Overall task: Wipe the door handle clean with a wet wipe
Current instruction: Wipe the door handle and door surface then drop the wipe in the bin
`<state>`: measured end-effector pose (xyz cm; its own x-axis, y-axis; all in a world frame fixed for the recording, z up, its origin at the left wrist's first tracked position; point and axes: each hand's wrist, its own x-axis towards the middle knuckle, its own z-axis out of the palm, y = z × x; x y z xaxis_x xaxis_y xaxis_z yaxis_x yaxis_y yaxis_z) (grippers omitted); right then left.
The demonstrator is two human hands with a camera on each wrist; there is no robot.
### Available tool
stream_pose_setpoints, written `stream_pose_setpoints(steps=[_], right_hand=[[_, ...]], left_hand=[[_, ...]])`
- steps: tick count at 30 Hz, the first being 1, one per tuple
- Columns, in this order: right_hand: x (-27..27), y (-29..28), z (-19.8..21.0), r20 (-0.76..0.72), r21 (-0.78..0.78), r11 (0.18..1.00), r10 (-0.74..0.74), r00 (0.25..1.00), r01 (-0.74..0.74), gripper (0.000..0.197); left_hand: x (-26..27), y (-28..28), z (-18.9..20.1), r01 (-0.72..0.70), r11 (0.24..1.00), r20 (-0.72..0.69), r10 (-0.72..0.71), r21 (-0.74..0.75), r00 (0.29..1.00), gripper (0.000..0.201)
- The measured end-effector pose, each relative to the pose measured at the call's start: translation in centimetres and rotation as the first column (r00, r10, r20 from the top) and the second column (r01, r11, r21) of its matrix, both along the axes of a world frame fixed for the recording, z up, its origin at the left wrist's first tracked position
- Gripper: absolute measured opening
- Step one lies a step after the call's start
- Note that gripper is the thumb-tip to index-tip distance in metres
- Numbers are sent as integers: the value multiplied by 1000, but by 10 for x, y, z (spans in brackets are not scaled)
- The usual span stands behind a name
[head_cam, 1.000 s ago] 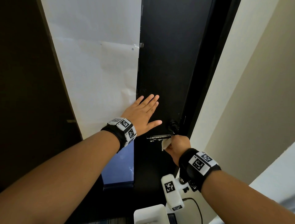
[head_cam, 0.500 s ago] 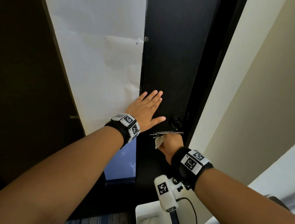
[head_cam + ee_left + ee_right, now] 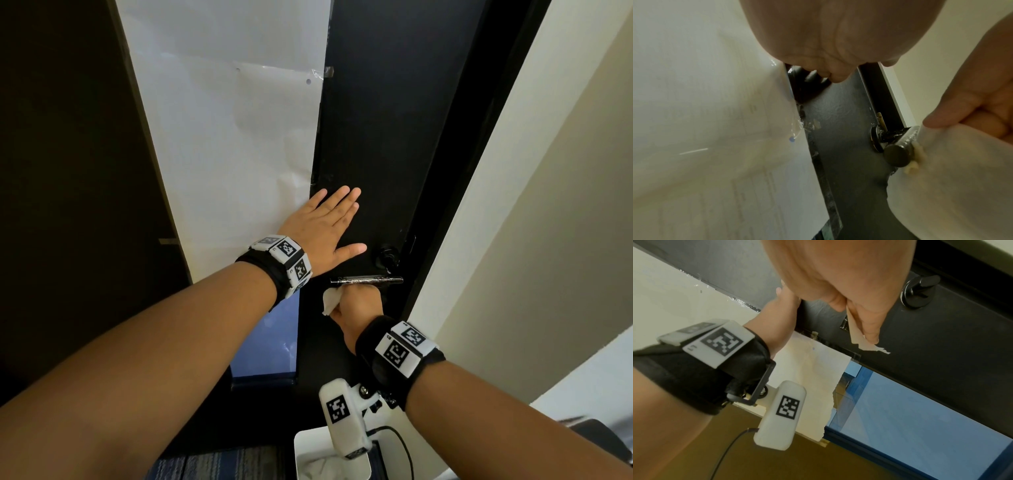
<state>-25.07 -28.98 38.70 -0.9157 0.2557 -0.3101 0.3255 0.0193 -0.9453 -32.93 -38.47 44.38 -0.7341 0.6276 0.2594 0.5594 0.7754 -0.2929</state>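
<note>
A slim metal door handle (image 3: 366,280) sticks out sideways from the dark door (image 3: 376,120). My right hand (image 3: 359,301) is just under the handle and grips a white wet wipe (image 3: 330,301), which bunches out near the handle's free left end. In the left wrist view the wipe (image 3: 941,178) lies against the handle (image 3: 897,155), pinched under the right thumb. My left hand (image 3: 325,229) lies flat on the door above the handle, fingers straight. The right wrist view shows the wipe (image 3: 863,340) hanging from my curled fingers.
A round lock knob (image 3: 387,257) sits above the handle's base. White paper (image 3: 222,137) is taped over the door's glass left of my left hand. A pale wall (image 3: 513,171) runs along the right. A white bin (image 3: 308,448) stands below.
My right hand has slid the wipe leftward under the handle, from its base end toward its free end. The left hand has stayed flat on the door.
</note>
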Motion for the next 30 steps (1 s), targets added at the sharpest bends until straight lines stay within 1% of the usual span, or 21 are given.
stream_pose_setpoints(steps=[5, 9, 12, 16, 18, 20, 21, 22, 23, 24, 25, 26, 27, 29, 30], right_hand=[[1, -7, 4, 22, 33, 997, 65, 998, -66, 39], [5, -13, 4, 15, -16, 995, 102, 995, -101, 40], [7, -13, 10, -40, -54, 988, 146, 989, -148, 42], [13, 6, 21, -52, -196, 973, 113, 992, -121, 33], [18, 22, 26, -58, -305, 945, 108, 992, -121, 34], [23, 40, 30, -47, -453, 885, 100, 994, -110, 37], [25, 48, 32, -54, -490, 865, 90, 995, -105, 37], [27, 56, 34, -66, -501, 859, 81, 994, -104, 36], [28, 64, 36, -81, -498, 861, 66, 994, -98, 34], [30, 71, 38, -99, -502, 860, 52, 994, -95, 34], [31, 77, 40, -115, -516, 852, 40, 993, -94, 34], [32, 82, 40, -128, -525, 846, 28, 991, -92, 34], [32, 87, 41, -146, -534, 839, 27, 989, -102, 35], [33, 92, 41, -173, -535, 836, 32, 984, -121, 34], [33, 94, 41, -183, -529, 838, 39, 982, -132, 34]], left_hand=[[-2, 0, -1, 6, 1000, -6, -6, 2, 1000, 82], [-2, -1, -1, 7, 1000, 0, -7, 0, 1000, 83], [-2, -1, 0, 4, 1000, 11, -4, -8, 1000, 81], [1, -1, 2, 0, 1000, 36, 0, 4, 999, 78], [3, -2, 6, 16, 999, 78, -19, 39, 997, 74], [10, -2, 10, 43, 990, 152, -64, 137, 986, 66], [14, -3, 9, 42, 974, 215, -91, 221, 972, 62], [19, -3, 7, 5, 944, 300, -110, 330, 948, 60], [25, -3, 5, -65, 890, 392, -132, 451, 911, 59], [31, -2, 1, -154, 815, 475, -162, 558, 865, 59], [37, 0, -2, -239, 737, 542, -200, 632, 816, 58], [42, 3, -6, -309, 672, 592, -237, 673, 771, 56], [45, 6, -9, -358, 623, 625, -278, 695, 729, 51], [50, 11, -12, -433, 546, 668, -363, 718, 650, 36], [52, 13, -13, -459, 522, 681, -392, 719, 619, 31]])
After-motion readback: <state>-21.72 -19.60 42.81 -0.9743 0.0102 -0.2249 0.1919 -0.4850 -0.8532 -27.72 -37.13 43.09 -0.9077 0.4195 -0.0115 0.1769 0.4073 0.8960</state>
